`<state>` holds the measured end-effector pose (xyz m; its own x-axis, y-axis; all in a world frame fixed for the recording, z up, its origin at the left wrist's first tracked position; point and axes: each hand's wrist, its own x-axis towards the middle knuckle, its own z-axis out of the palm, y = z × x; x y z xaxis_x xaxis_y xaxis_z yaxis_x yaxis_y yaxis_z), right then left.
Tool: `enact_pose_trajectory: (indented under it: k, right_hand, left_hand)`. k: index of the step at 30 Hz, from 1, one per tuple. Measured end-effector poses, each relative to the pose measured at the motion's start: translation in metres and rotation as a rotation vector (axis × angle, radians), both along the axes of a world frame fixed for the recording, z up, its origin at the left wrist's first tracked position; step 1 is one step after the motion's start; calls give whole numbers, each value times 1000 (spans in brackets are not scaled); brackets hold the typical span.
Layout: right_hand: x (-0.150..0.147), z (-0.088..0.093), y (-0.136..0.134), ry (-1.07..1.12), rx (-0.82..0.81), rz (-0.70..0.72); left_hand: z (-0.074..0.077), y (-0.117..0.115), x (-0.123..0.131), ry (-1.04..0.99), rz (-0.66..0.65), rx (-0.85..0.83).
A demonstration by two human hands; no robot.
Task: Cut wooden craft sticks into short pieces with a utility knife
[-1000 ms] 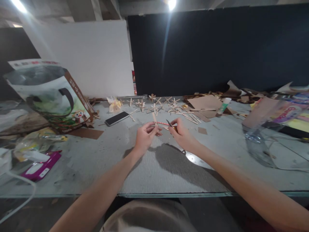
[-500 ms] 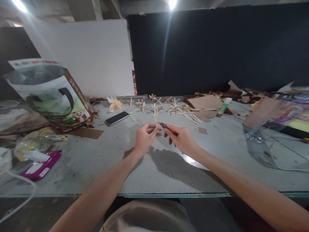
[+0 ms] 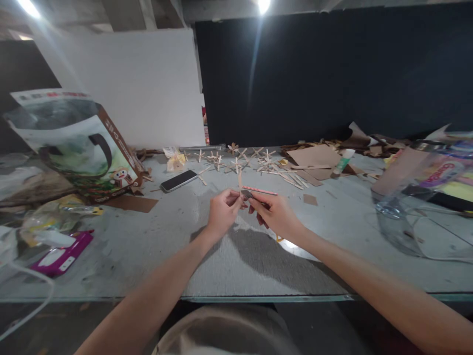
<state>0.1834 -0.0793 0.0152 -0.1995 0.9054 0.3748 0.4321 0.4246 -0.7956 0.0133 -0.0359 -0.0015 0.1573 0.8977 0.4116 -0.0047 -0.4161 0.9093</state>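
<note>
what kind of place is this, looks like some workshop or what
Probably a makeshift craft workbench. Small wooden stick crosses lie in a row on the grey table, with cardboard scraps and a glue tube near them. The left hand holds a wooden stick.

I see a pale wooden stick (image 3: 240,181) in my left hand (image 3: 221,213) and a dark grey blade (image 3: 247,194) in my right hand (image 3: 275,214). At one o'clock lies a pink pencil (image 3: 260,190). The table (image 3: 236,266) is grey; the phone (image 3: 179,181) at eleven o'clock is black, the case (image 3: 62,256) at nine o'clock magenta.
</note>
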Motion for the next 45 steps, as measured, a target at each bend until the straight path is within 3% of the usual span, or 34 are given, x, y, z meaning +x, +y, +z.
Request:
enact_pose_trajectory:
  k: [7,22,29,39,45]
  right_hand:
    - [-2,3,-2,46,-40,12]
    - [-10,-10,-1,53,-92,-5]
    - [-14,-3,-7,-9,-19,-80]
    - [-17,-7,-8,89,-52,-78]
    - [-16,-10,-7,38,-34,-82]
  left_hand:
    - [0,-1,-1,65,22,29]
    - [-9,4,-5,185,60,104]
    - [-9,4,-4,230,80,129]
    - [-7,4,-5,231,93,165]
    - [-7,3,-5,316,108,186]
